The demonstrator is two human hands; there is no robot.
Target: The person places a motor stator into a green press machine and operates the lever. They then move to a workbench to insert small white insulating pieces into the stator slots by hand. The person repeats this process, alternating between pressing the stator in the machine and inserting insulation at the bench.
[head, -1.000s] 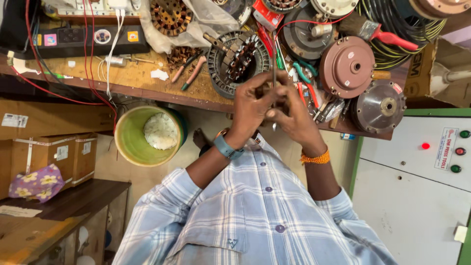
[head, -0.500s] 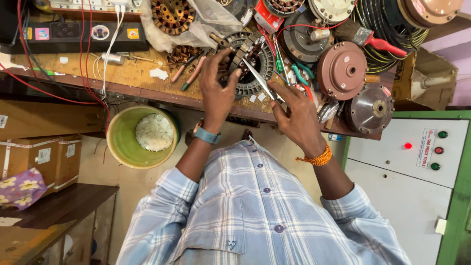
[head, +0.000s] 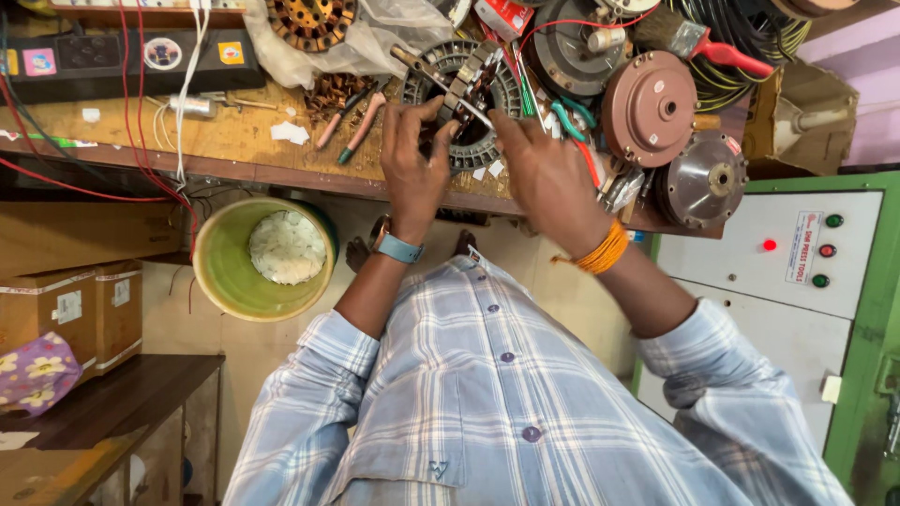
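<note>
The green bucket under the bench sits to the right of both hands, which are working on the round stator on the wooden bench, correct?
Not quite. In the head view the green bucket sits to the left of both hands, not the right. The rest holds: the left hand and the right hand are both at the round stator on the wooden bench, with the bucket lower down, below the bench edge.

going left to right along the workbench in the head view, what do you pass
black power strip → copper-wound stator → left hand → ring-shaped stator core that both hands work on → right hand → reddish-brown round motor cover → silver motor cover
</note>
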